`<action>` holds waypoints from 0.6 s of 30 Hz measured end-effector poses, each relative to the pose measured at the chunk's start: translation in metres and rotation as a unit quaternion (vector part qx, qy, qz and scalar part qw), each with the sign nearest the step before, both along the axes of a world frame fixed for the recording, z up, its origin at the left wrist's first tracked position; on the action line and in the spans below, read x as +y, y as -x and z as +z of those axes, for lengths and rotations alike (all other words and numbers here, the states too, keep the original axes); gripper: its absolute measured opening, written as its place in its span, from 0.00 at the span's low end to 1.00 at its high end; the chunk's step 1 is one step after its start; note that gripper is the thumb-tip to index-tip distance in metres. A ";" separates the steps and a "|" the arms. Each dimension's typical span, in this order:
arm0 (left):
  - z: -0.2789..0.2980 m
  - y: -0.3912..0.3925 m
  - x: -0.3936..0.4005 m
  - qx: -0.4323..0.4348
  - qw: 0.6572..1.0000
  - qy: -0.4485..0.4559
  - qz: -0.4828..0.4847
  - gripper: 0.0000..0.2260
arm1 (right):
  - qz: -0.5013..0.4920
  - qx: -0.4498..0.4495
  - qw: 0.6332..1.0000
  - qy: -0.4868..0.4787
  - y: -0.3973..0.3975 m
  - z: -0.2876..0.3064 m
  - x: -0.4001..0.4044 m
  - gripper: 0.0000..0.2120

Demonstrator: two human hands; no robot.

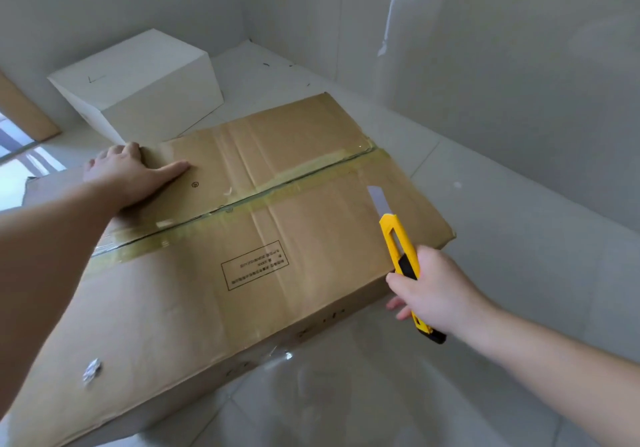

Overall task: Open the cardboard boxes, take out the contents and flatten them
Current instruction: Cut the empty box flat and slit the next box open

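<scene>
Both forearms are bare to the frame edge, no sleeves, left hand (119, 173) and right hand (433, 294) ungloved.

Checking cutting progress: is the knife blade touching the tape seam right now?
No: the blade of the yellow knife is held off the taped seam.

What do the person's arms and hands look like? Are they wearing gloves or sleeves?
No gloves and no sleeves in view. Both forearms are bare, and so are the left hand and the right hand. I can see no watch, ring or bracelet on either.
</scene>
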State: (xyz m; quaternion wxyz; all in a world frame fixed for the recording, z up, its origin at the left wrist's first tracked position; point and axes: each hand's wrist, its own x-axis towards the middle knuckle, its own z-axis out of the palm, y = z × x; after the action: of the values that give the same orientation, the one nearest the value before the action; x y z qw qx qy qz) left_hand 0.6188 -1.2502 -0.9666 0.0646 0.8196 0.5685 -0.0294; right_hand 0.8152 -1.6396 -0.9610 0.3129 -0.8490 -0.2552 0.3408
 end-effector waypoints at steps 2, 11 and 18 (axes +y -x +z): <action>0.001 -0.004 -0.004 0.011 1.000 -0.008 0.007 0.49 | 0.015 -0.022 1.000 0.015 -0.002 0.001 0.004 0.06; 0.003 -0.015 -0.046 0.025 0.997 0.011 0.077 0.55 | -0.029 -0.196 0.976 0.088 -0.056 0.000 0.036 0.10; 0.006 -0.013 -0.083 0.038 0.998 0.017 0.038 0.52 | 0.021 -0.141 0.985 0.099 -0.030 0.013 -0.006 0.06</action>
State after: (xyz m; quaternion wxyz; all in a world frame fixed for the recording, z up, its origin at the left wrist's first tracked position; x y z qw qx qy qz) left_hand 0.6317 -1.3335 -0.9606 0.0577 0.7945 0.6007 -0.0681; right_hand 0.8454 -1.6455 -0.9476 0.1811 -0.9097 -0.2794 0.2482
